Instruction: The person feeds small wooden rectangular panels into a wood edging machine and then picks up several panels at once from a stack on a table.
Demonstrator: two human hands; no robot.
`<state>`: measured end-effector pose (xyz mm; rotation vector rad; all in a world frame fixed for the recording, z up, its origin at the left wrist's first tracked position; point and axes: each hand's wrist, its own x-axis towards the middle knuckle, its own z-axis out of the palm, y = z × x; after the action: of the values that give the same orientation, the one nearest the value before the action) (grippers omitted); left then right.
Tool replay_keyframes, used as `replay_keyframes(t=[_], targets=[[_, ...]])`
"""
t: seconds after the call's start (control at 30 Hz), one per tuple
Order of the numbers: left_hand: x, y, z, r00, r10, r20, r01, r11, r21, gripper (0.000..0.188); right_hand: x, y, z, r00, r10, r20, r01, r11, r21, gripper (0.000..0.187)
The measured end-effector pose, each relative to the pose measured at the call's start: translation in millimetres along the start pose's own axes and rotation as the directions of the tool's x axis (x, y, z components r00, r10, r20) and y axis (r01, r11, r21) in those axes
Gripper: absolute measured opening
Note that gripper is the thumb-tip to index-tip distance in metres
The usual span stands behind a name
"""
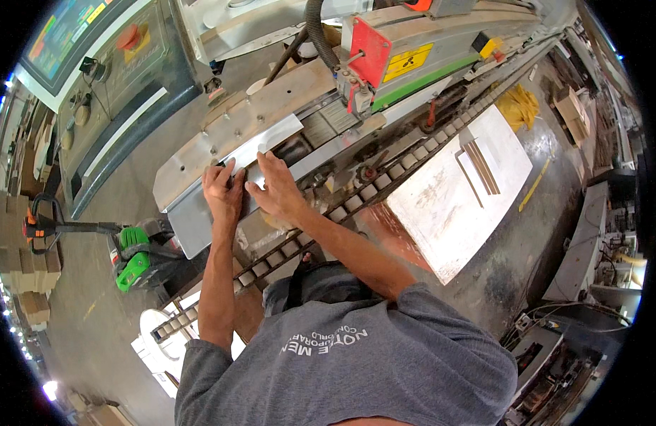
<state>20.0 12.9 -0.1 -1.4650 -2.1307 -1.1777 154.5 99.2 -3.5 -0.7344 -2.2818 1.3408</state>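
Both my hands are at a narrow white strip (280, 133) lying along a metal guide plate (289, 90) on the machine's infeed. My left hand (223, 190) has its fingers bent and closed at the strip's left end. Beside it, my right hand (277, 190) rests its fingertips on the strip, index finger stretched forward and thumb apart. Below my left hand, a smooth grey metal support plate (189, 231) sticks out. My palms hide part of the strip's near edge.
The machine's red end cover (367, 53) and ribbed hose (315, 28) stand ahead. A roller track (353, 204) runs diagonally past me. To the right, brown strips (479, 167) lie on a white board (459, 213). A control panel (154, 60) and green-black pallet jack (133, 259) are left.
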Motion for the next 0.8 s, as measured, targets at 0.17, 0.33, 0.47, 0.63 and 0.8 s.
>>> replay_keyframes(t=[0.17,0.33,0.47,0.63,0.8], targets=[[5,2,14,0.999,0.032,-0.005,-0.033,0.999,-0.028,0.033,2,12,-6,0.972,-0.155,-0.178,0.139,0.985,-0.1,0.078],[17,14,39,0.999,0.031,0.009,-0.03,0.999,-0.029,0.031,6,21,-33,0.936,-0.212,-0.282,0.157,0.966,-0.205,0.075],[28,33,66,0.999,0.024,0.025,-0.023,0.999,-0.043,0.031,15,41,-57,0.894,-0.276,-0.354,0.197,0.95,-0.243,0.068],[45,62,103,0.996,0.027,0.08,-0.022,0.998,-0.058,0.027,19,50,-106,0.906,-0.204,-0.37,0.128,0.967,-0.221,0.061],[64,90,153,0.985,0.051,0.165,-0.044,0.998,-0.044,0.023,-13,56,-145,0.912,-0.222,-0.345,0.114,0.945,-0.306,0.054]])
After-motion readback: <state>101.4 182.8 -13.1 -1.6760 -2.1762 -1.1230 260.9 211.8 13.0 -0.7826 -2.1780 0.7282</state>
